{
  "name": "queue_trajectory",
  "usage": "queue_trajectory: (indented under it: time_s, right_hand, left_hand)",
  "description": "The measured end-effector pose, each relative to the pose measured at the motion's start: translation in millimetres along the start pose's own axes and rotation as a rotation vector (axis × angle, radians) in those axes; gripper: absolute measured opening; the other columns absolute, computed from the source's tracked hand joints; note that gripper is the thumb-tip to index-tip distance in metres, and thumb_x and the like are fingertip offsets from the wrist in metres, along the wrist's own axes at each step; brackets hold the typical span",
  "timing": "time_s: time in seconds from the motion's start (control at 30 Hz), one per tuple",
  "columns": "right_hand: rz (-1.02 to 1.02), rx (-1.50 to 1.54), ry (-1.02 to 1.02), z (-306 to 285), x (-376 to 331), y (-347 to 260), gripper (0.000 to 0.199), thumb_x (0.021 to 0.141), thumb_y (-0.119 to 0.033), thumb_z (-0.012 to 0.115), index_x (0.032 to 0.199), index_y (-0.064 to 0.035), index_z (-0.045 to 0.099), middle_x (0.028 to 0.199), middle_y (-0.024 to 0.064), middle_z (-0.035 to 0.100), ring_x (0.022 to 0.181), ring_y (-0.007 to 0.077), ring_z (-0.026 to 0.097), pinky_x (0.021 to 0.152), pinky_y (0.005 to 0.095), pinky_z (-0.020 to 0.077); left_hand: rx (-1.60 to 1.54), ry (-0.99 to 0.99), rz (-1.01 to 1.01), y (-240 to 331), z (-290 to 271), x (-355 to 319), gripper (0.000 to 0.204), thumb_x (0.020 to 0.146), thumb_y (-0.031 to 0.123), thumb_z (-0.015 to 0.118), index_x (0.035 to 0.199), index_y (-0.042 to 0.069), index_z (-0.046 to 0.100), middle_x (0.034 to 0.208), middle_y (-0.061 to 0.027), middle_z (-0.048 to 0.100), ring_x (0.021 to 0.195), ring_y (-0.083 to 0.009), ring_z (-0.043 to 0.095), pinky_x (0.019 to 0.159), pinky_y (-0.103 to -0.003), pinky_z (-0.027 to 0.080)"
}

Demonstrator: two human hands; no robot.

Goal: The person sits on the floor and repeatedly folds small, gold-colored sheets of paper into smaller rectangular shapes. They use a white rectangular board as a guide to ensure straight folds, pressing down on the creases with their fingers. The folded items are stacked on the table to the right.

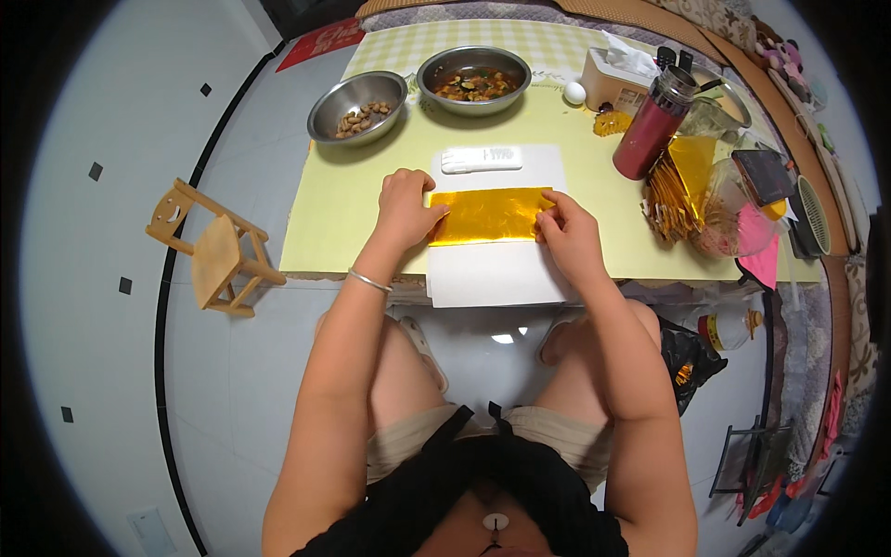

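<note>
A strip of shiny gold foil paper [490,215] lies crosswise over a white paper sheet [497,278] that hangs a little past the table's front edge. At the foil's left end, my left hand [406,209] is closed on its edge, thumb on top. My right hand [569,234] pinches the right end between thumb and fingers. Just beyond the foil, a slim white rectangular case [482,159] rests on the paper. What lies under the foil is hidden.
Behind are a metal bowl of peanuts [364,121] and a bowl of food in broth [476,88]. On the right stand a red thermos [650,130], folded gold foil pieces [670,200], a tissue box [614,82] and a clear plastic container [729,218]. A small wooden chair [221,246] stands left.
</note>
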State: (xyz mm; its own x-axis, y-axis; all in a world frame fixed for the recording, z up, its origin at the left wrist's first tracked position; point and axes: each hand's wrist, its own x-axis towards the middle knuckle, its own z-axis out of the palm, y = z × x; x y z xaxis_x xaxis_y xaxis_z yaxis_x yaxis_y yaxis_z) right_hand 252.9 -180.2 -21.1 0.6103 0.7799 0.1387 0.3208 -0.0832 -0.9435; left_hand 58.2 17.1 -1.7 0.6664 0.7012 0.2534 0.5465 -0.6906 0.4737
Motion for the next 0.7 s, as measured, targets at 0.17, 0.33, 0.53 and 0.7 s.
queue_trajectory:
  time_s: [0.17, 0.33, 0.53, 0.7]
  right_hand:
    - [0.144, -0.02, -0.014, 1, 8, -17, 0.044, 0.097, 0.0, 0.058, 0.139, 0.008, 0.049, 0.078, 0.0088, 0.064, 0.063, 0.0121, 0.064, 0.057, 0.0252, 0.052]
    - [0.265, 0.232, 0.019, -4, 9, -22, 0.045, 0.098, -0.003, 0.058, 0.139, 0.011, 0.047, 0.077, 0.0111, 0.065, 0.06, 0.0148, 0.065, 0.053, 0.025, 0.0528]
    - [0.353, 0.415, -0.074, -15, 18, -16, 0.024, 0.1, -0.007, 0.059, 0.119, 0.0067, 0.057, 0.079, 0.0119, 0.067, 0.061, 0.0156, 0.067, 0.053, 0.0249, 0.0559]
    - [0.349, 0.441, -0.054, -19, 13, -21, 0.013, 0.099, -0.012, 0.064, 0.097, 0.0011, 0.064, 0.079, 0.0091, 0.069, 0.061, 0.014, 0.068, 0.053, 0.0238, 0.0559]
  left_hand:
    - [0.009, -0.147, -0.11, -3, -7, 16, 0.025, 0.071, 0.014, 0.086, 0.088, 0.006, 0.069, 0.097, -0.0131, 0.065, 0.1, -0.032, 0.058, 0.086, -0.041, 0.051]
    - [-0.563, -0.092, -0.15, -14, -2, 4, 0.016, 0.078, -0.007, 0.074, 0.082, 0.001, 0.061, 0.089, -0.0098, 0.068, 0.065, -0.0139, 0.06, 0.06, -0.029, 0.05]
    - [-0.978, -0.033, -0.368, 20, -18, -33, 0.01, 0.09, -0.01, 0.062, 0.094, -0.001, 0.064, 0.089, -0.0097, 0.07, 0.07, -0.0131, 0.07, 0.058, -0.022, 0.054]
    - [-1.06, -0.018, -0.412, 15, -12, -44, 0.005, 0.095, 0.001, 0.067, 0.094, -0.003, 0.069, 0.087, -0.0101, 0.073, 0.074, -0.0138, 0.072, 0.063, -0.022, 0.057]
